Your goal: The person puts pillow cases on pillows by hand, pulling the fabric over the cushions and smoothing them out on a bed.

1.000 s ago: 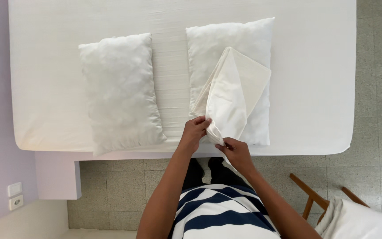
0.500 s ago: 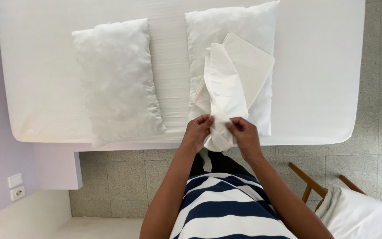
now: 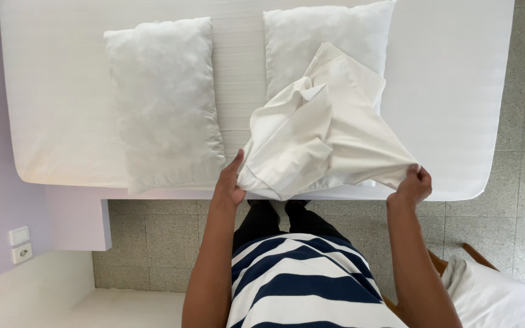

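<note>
Both hands, left hand (image 3: 231, 182) and right hand (image 3: 413, 184), pinch the soft, light pillowcase (image 3: 323, 140) by its open edge, over the bare pillow (image 3: 329, 36).

- Bright, even daylight fills the scene; its source lies outside the picture.
- The white bed (image 3: 62, 109) is close to washed out, its weave showing only faintly.
- Shadows are soft: a pale band under the mattress edge and gentle grey folds in the pillowcase (image 3: 323, 140).
- Focus is sharp throughout, with no motion blur on the hands.
- Straight lines bow slightly near the corners.
</note>
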